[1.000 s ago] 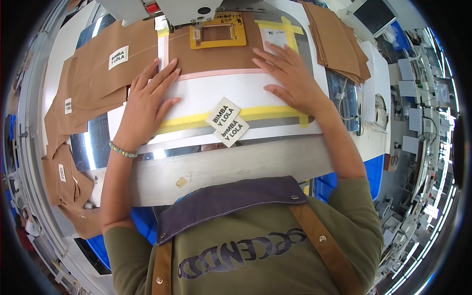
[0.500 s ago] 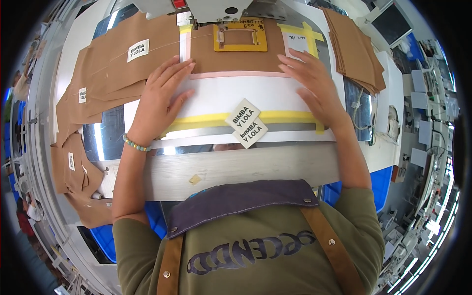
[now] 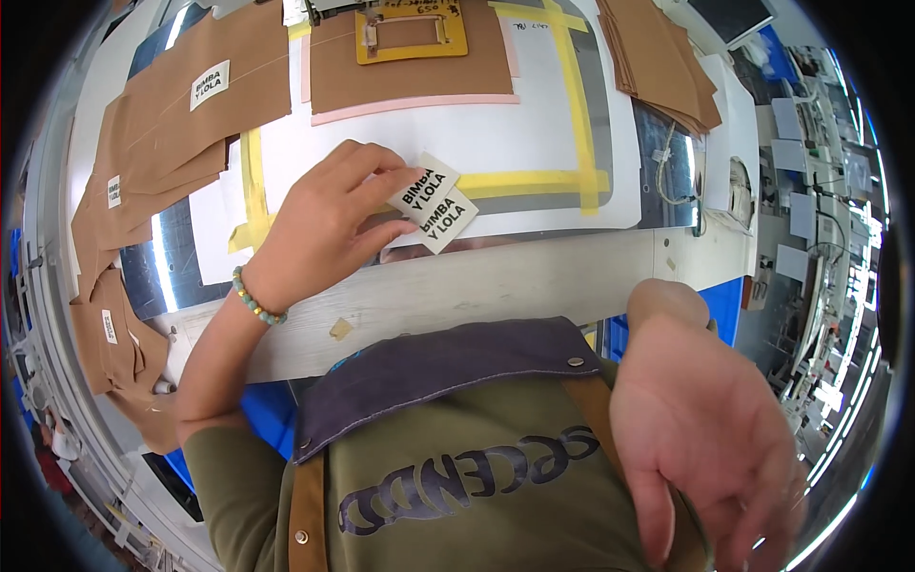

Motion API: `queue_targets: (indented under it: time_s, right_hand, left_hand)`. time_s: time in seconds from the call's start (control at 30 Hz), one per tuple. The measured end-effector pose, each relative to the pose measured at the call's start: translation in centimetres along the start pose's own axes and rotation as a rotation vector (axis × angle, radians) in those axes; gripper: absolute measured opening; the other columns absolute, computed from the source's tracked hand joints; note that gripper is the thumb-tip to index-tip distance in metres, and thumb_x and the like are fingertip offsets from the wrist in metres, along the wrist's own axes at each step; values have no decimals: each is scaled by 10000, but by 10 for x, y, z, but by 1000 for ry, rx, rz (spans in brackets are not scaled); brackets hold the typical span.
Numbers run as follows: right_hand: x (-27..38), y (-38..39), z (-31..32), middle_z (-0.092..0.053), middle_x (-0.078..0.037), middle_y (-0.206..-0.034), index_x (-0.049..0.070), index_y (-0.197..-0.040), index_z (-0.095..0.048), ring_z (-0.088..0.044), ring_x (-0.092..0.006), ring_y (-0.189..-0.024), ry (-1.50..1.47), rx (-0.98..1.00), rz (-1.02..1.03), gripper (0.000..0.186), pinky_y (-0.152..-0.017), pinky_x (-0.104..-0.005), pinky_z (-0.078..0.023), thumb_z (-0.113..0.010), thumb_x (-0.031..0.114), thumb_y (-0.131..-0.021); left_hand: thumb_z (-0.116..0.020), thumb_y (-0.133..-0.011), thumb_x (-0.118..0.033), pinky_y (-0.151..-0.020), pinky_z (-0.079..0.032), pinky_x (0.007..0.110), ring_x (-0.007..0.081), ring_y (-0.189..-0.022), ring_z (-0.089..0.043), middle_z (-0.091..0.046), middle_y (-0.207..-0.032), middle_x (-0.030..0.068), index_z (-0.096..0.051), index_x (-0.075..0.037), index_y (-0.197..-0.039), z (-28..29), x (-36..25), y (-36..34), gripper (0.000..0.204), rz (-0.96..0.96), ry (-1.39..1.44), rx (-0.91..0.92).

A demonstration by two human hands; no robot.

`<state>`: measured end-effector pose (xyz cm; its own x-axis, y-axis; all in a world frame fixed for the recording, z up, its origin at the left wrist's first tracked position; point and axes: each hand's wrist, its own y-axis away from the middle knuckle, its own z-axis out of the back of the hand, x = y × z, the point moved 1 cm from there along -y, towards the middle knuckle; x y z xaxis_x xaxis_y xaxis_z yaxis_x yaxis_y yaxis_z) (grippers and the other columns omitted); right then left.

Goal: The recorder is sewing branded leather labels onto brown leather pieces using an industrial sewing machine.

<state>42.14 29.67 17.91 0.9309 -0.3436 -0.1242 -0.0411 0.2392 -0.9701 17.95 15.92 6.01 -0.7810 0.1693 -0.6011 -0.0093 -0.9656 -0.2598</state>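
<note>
My left hand [image 3: 338, 210] has its thumb and forefinger at two edges of the upper of two white square labels [image 3: 424, 186] with black lettering. The other label [image 3: 446, 221] lies partly under it, over a strip of yellow tape. Close to the camera, at the lower right, my right hand [image 3: 715, 429] hangs in front of my apron, away from the table. Its palm shows and its fingers are apart, slightly blurred, with nothing seen in them. Beyond the labels lies a brown panel [image 3: 334, 81] with pink edging, and a yellow frame template [image 3: 459, 43] sits on it.
Brown cut pieces [image 3: 257, 71] bearing white labels spread along the left. A stack of brown pieces [image 3: 662, 67] lies at the back right. Yellow tape [image 3: 577, 105] borders the white work sheet [image 3: 534, 133]. Part of a machine [image 3: 329, 10] shows at the top.
My left hand has gone from the brown panel to the labels, where the lower one shows more. My right hand has left the panel and come back toward my body. The view has shifted.
</note>
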Motion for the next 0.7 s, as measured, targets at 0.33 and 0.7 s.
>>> queue_targets:
  time_s: [0.33,0.7]
  right_hand:
    - [-51,119,12,-756,-23,-1127,56,-1063,-785,-711,-182,-1129,614,783,-480,186,-936,-388,-620,-776,107,-884]
    - [-90,132,11,-695,4,-958,95,-925,-738,-677,-194,-927,708,688,-612,172,-827,-345,-544,-808,124,-770]
  left_hand:
    - [-875,-829,-84,-852,-609,406,305,-1016,-688,-710,-1119,113,-765,-10,-1119,-13,0,-2,318,-271,-254,-30]
    - [-830,-861,-7,-986,-599,412,341,-1174,-729,-748,-1329,142,-752,-2,-1231,20,14,3,379,3,-18,-70]
